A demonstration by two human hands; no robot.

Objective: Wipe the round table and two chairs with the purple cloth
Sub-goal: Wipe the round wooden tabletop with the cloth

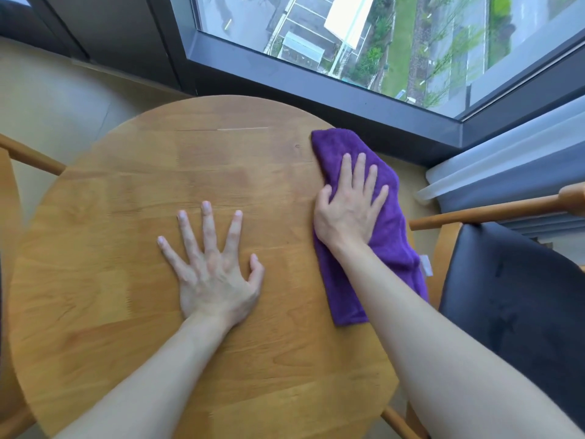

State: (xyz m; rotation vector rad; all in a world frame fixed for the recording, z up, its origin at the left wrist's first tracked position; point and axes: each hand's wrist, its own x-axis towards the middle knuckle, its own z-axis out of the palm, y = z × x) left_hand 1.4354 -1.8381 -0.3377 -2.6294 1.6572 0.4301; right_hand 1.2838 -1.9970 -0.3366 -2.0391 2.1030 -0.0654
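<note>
Flat on the round table, left hand splayed, right hand fingers straight, pressing purple cloth

1. A large window with a dark grey frame fills the upper part of the view and turns a corner at the right
2. Through the glass, far below, a white flat roof, grey paved ground and strips of green grass with small trees
3. A pale sheer curtain hangs bunched at the right, under the window corner
4. Beige floor shows at the upper left
</note>
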